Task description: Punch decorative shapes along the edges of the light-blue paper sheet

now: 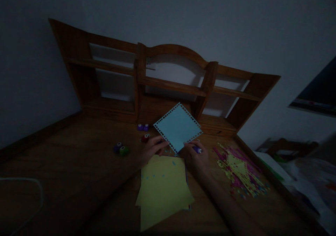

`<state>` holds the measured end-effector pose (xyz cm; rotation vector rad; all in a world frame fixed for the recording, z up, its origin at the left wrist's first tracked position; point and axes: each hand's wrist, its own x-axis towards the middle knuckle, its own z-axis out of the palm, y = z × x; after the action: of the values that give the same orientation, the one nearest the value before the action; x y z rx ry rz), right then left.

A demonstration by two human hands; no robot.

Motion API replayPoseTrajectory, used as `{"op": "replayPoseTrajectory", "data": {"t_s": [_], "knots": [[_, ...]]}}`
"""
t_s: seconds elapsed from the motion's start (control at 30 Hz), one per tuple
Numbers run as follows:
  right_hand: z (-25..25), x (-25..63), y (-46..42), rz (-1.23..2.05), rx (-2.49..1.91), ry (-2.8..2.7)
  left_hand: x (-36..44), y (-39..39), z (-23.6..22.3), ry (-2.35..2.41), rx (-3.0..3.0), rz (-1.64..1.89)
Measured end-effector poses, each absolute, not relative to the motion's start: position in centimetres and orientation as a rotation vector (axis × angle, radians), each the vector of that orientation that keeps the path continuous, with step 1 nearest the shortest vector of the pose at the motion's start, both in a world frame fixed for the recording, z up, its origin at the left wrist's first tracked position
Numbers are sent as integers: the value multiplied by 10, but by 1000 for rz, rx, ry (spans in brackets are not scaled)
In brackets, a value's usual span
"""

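Note:
A light blue sheet of paper (178, 127) is held up with one corner pointing down. Rows of small punched holes run along its edges. My left hand (154, 146) pinches its lower left edge, fingers closed. My right hand (195, 155) grips near the lower right edge and also has a purple paper punch (197, 150) in its fingers. Below the hands lies a stack of yellow paper (164, 190), with small blue punched bits (154, 175) scattered on it. Dim light hides the exact finger contacts.
Left of the hands stand a green punch (124, 151), a purple punch (117, 146), a red punch (145, 138) and two more purple ones (143, 127). A heap of yellow and pink paper strips (240, 167) lies right. Behind rises a wooden shelf unit (173, 83).

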<state>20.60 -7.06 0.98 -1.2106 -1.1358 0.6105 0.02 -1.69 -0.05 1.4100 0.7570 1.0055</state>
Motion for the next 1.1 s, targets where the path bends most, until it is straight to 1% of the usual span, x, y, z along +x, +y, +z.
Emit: {"op": "replayPoseTrajectory", "data": {"t_s": [0.5,0.7,1.1], "knots": [[5,208,-69,630,-1205,-1151,0,-12,-8,741,1436,1011],[3,208,-68,684,-1197,-1115,0,-14,-2,760,1443,1011],[3,208,-67,649,-1197,-1127,-2,-15,-3,731,1447,1003]]}}
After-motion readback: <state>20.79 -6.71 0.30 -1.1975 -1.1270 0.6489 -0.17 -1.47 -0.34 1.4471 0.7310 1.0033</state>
